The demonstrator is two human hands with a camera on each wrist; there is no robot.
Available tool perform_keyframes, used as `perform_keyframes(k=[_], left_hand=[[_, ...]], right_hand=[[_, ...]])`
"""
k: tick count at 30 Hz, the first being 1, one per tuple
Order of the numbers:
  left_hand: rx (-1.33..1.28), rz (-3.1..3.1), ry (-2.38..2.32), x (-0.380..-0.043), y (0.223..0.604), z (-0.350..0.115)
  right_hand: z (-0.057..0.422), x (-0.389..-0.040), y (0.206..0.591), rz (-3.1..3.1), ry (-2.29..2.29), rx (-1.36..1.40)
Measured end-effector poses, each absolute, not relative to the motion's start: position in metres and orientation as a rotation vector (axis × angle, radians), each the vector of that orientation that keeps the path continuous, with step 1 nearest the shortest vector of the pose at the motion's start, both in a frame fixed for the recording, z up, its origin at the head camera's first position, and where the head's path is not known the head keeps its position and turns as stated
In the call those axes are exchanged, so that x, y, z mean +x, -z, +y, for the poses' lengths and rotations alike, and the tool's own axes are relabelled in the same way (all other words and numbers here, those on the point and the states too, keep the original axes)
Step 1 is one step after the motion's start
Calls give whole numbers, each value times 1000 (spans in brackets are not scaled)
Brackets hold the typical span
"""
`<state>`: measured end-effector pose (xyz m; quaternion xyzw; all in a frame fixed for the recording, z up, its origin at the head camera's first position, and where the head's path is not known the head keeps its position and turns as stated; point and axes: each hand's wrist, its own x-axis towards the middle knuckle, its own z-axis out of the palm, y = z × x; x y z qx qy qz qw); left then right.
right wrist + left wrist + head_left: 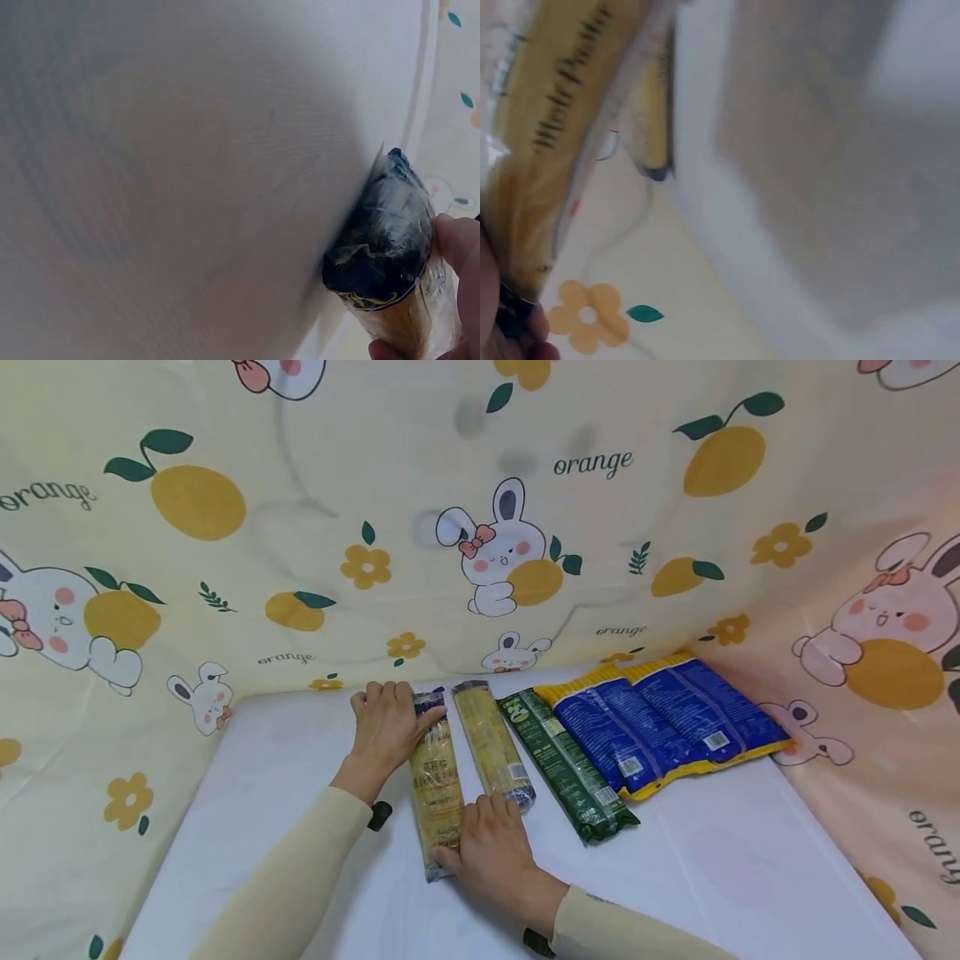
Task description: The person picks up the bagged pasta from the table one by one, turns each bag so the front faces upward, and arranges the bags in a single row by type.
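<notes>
A clear pack of spaghetti [436, 768] with dark ends lies lengthwise on the white table. At its far end my left hand [386, 725] grips it, the thumb laid across the wrapper. My right hand [493, 853] holds the near end from the right side. In the left wrist view, lettering runs along the pasta pack [562, 97], and fingertips [540, 330] curl at its dark tip. The right wrist view has thumb and a finger around the spaghetti pack [382, 240] near its dark blue end. Just right of it lies a second spaghetti pack [486, 735], apart from it.
Further right, a long green packet [567, 768] lies aslant beside two blue-and-yellow packets [618, 731], which sit side by side toward the table's right edge. A patterned cloth [405, 485] with rabbits and oranges rises behind the white table [720, 877] and at both sides.
</notes>
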<state>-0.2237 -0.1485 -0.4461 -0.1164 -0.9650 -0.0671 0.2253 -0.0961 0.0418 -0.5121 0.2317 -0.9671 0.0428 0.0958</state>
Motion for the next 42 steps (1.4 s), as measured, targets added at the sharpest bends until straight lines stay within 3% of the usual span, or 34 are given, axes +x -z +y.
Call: perform_keyframes(k=[9, 14, 24, 28, 33, 42], left_hand=[[-366, -2710, 171, -235, 457, -154], [-286, -2897, 281, -225, 463, -153], [-340, -3250, 365, -120, 495, -94], [-350, -3252, 384, -101, 515, -81], [-376, -3157, 291, -110, 526, -105], [-372, -3113, 223, -116, 521, -200]], right_hand=[[37, -99, 515, -2796, -118, 694], [38, -105, 515, -2858, -130, 767], [96, -165, 512, -2813, -86, 742], [106, -184, 516, -2963, -94, 877], [107, -193, 521, -3099, -42, 945], [107, -199, 523, -3178, -70, 920]])
